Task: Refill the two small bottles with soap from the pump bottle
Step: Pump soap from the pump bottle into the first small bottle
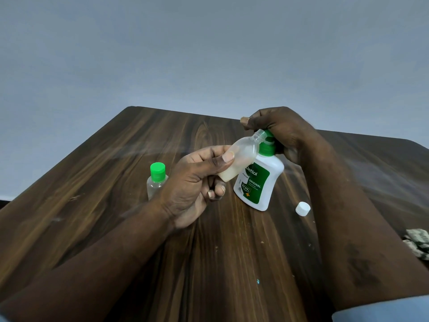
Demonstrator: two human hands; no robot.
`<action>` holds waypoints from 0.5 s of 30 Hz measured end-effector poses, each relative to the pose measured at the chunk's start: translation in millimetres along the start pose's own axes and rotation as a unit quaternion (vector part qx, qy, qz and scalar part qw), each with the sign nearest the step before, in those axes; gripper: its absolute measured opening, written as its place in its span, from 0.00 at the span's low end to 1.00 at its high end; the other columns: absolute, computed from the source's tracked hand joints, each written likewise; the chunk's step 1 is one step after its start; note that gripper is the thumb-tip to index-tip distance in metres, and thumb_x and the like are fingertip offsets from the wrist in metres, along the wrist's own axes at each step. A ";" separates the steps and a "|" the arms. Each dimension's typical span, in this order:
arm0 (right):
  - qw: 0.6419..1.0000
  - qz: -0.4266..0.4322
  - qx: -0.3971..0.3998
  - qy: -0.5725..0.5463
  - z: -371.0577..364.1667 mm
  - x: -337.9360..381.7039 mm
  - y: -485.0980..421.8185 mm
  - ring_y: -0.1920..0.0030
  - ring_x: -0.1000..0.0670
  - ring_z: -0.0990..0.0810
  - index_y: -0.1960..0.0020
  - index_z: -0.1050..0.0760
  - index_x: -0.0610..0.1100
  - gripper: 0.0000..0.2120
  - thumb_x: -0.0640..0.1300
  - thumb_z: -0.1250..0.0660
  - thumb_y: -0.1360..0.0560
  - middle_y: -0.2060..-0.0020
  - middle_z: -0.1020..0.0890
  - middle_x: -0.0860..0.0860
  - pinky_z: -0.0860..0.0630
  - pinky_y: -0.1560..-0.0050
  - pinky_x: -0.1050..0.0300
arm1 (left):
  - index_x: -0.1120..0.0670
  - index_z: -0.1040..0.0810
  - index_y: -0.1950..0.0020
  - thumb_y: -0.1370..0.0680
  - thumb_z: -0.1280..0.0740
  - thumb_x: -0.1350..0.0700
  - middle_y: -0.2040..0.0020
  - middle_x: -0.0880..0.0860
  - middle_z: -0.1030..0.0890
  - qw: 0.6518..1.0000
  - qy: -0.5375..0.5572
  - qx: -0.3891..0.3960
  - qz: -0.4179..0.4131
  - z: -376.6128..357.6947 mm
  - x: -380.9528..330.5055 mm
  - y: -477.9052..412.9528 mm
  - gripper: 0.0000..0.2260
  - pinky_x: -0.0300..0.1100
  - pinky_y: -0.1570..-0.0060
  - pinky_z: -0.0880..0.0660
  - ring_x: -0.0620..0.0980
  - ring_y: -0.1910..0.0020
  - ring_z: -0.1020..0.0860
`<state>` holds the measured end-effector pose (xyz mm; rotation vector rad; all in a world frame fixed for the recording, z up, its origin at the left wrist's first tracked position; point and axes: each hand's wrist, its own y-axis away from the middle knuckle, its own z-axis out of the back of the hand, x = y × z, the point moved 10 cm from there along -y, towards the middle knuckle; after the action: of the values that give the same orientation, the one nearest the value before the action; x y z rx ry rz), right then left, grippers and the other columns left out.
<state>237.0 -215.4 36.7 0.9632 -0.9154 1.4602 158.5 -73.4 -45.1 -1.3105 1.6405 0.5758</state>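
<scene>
Aslant, small bottle (241, 159) in left hand (192, 189)

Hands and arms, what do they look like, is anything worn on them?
The left hand and right hand are bare: no gloves, rings or watch visible. Forearms bare too; a light blue sleeve covers the right arm near the frame's bottom.

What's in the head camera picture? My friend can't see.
The left hand holds an open small bottle at the nozzle of the pump bottle while the right hand grips its green pump. A green-capped bottle and a loose white cap sit on the wooden table.
</scene>
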 end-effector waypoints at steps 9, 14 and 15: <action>1.000 -0.006 -0.003 -0.020 -1.8 0.8 4.0 0.72 0.53 0.27 0.58 0.22 0.41 0.08 0.44 0.26 0.23 0.71 0.23 0.51 0.29 0.69 0.63 | 0.57 0.17 0.41 0.25 0.29 0.54 0.56 0.56 0.19 1.000 0.004 -0.003 -0.003 0.1 -1.2 -0.8 0.14 0.35 0.76 0.39 0.43 0.76 0.28; 0.998 -0.037 0.011 -0.056 -6.4 -8.9 2.3 0.72 0.52 0.25 0.67 0.25 0.45 0.16 0.46 0.22 0.26 0.74 0.24 0.53 0.25 0.63 0.56 | 0.57 0.17 0.41 0.25 0.29 0.54 0.57 0.55 0.18 1.000 -0.006 -0.007 0.001 2.5 0.9 -0.7 0.15 0.36 0.76 0.40 0.43 0.76 0.28; 0.998 -0.036 0.010 -0.052 -6.4 -8.9 2.1 0.73 0.53 0.25 0.67 0.25 0.45 0.17 0.47 0.22 0.26 0.75 0.24 0.53 0.25 0.64 0.56 | 0.58 0.18 0.40 0.25 0.29 0.54 0.57 0.55 0.18 1.000 -0.005 -0.008 0.002 2.4 1.4 -0.8 0.15 0.36 0.76 0.40 0.43 0.76 0.28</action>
<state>234.9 -212.9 26.0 1.0843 -0.9330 1.3718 160.1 -72.4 -47.3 -1.3144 1.6334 0.5968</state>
